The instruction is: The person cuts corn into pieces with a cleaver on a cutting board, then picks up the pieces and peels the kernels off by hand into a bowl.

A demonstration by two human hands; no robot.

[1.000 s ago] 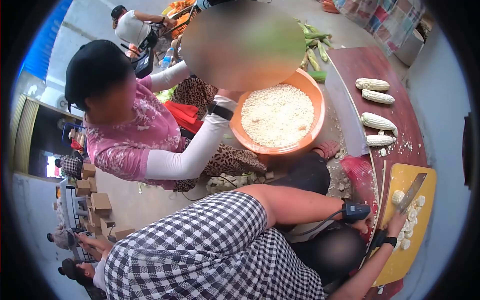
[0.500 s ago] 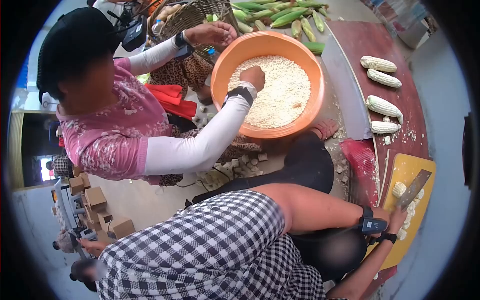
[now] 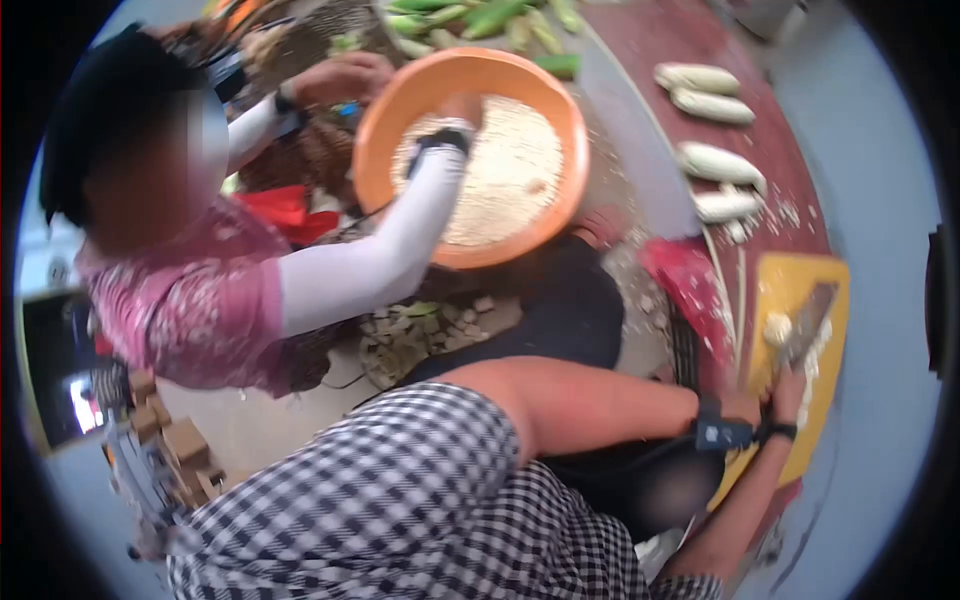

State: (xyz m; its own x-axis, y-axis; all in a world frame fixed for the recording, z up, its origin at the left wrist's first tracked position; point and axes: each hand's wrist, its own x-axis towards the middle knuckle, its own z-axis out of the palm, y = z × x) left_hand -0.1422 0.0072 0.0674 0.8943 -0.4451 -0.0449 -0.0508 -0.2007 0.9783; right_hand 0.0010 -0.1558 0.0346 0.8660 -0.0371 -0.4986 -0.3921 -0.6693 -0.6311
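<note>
My right hand (image 3: pixel 789 388) is wrapped round the base of a cleaver (image 3: pixel 812 322). Its broad blade lies over the yellow cutting board (image 3: pixel 785 280), among pale, chopped pieces of corn cob (image 3: pixel 777 328). Close beside it, at the board's near-left edge, is my left hand (image 3: pixel 742 408), with a dark device strapped at the wrist. Blur and the overlap of the hands hide the left fingers; I cannot tell what they hold. Several whole husked white corn cobs (image 3: pixel 712 106) rest farther up on the red board (image 3: pixel 650 40).
On the left, a person in a pink top has one hand (image 3: pixel 462 110) in an orange basin (image 3: pixel 572 150) of loose kernels (image 3: pixel 515 160). Unhusked corn (image 3: pixel 492 18) lies behind it. Cob chunks (image 3: pixel 455 335) cover the floor; a red mesh bag (image 3: pixel 690 285) hangs beside the board.
My view has swung, so everything sits farther left and higher, with blur. The co-worker's hand has moved toward the basin's far side. My right hand keeps the cleaver over the board.
</note>
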